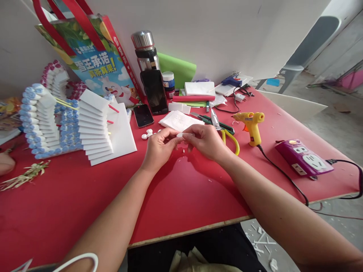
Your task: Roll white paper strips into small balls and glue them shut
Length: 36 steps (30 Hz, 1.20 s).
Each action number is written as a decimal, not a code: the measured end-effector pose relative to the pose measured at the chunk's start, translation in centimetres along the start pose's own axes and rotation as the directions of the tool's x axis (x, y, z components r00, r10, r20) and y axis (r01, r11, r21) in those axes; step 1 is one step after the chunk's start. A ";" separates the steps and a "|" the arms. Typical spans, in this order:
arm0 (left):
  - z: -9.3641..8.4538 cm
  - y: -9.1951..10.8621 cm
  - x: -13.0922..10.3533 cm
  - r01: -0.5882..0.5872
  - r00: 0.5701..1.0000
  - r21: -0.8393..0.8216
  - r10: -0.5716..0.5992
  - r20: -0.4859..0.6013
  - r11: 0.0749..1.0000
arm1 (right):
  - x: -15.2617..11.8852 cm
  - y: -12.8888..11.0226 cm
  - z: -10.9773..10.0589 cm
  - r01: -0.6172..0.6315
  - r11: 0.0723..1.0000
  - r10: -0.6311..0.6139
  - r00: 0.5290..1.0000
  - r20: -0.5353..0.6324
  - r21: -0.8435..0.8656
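My left hand (160,148) and my right hand (206,142) meet above the middle of the red table. Thumbs and fingertips of both pinch a small white piece (179,135), which looks like tissue paper. Several small white rolled balls (146,134) lie just left of my left hand, partly hidden by it. Behind the fingers is a stack of white tissues (180,121). Beside my right hand, yellow-handled scissors (234,142) show only in part. A white crumb (183,151) is below my fingertips.
At left stand white-card models with blue rolls (42,121) and a white folded fan shape (95,130). Phones (143,115), a steel flask (144,49) and a printed bag (93,64) are behind. A yellow glue gun (252,126) and purple power strip (304,156) sit right.
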<state>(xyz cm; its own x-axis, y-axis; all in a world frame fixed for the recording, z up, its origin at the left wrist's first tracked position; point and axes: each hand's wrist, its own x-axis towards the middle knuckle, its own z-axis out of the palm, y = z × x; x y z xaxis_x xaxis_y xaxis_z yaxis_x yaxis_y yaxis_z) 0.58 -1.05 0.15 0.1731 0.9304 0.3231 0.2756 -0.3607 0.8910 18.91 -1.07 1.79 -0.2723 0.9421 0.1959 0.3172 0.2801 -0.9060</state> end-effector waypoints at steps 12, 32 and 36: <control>-0.2 0.0 0.4 0.156 0.987 -0.222 -0.143 0.074 0.962 | 0.2 0.7 -0.1 0.027 0.998 -0.029 0.998 -0.056 -0.048; -0.6 0.3 0.4 0.311 0.945 -0.292 -0.262 0.197 0.904 | 0.0 0.7 -0.8 0.250 0.927 -0.250 0.968 0.035 -0.280; -0.6 0.5 0.4 0.315 0.944 -0.263 -0.273 0.184 0.912 | 0.1 0.5 -0.8 0.130 0.974 -0.135 0.991 -0.013 -0.186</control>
<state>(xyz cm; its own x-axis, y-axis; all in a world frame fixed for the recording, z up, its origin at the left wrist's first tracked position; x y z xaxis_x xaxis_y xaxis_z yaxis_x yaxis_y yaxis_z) 0.23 -0.83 0.86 0.2623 0.9650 0.0033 0.0568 -0.0188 0.9982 19.77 -0.64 1.62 -0.3009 0.8979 0.3213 0.4427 0.4299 -0.7869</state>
